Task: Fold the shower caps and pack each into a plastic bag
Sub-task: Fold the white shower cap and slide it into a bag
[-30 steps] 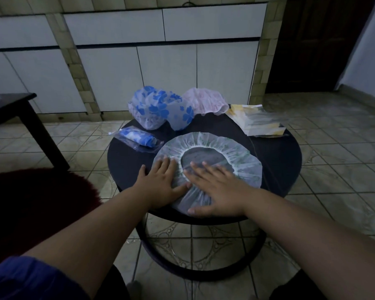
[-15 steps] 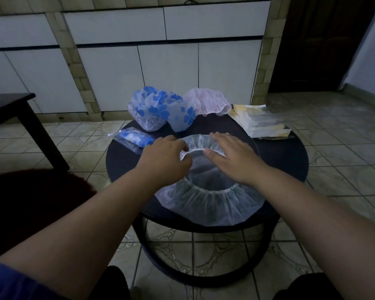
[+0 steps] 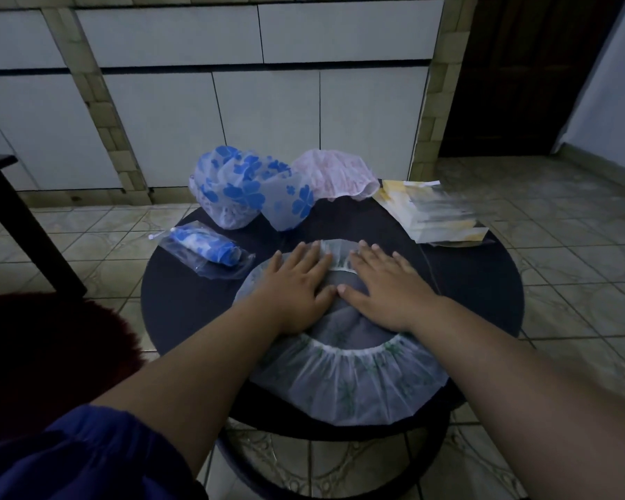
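Observation:
A clear shower cap with a faint green print (image 3: 354,387) lies flat on the round dark table (image 3: 181,301), its near edge hanging slightly over the table's front. My left hand (image 3: 296,286) and my right hand (image 3: 386,286) rest palm down side by side on the cap's far half, fingers spread, thumbs almost touching. Behind them sit a blue-flowered cap (image 3: 246,193) and a pink cap (image 3: 336,173). A packed blue cap in a plastic bag (image 3: 206,247) lies at the left. A stack of plastic bags (image 3: 433,211) lies at the right.
White cabinets with tiled pillars (image 3: 267,113) stand behind the table. A dark table leg (image 3: 26,225) is at the left, a dark red furry seat (image 3: 51,355) at the near left. Tiled floor surrounds the table; a dark door (image 3: 520,74) is at the back right.
The cap slid toward me, its near edge now over the table's front. My hands went from its near side to its far rim, curled there, and now lie flat.

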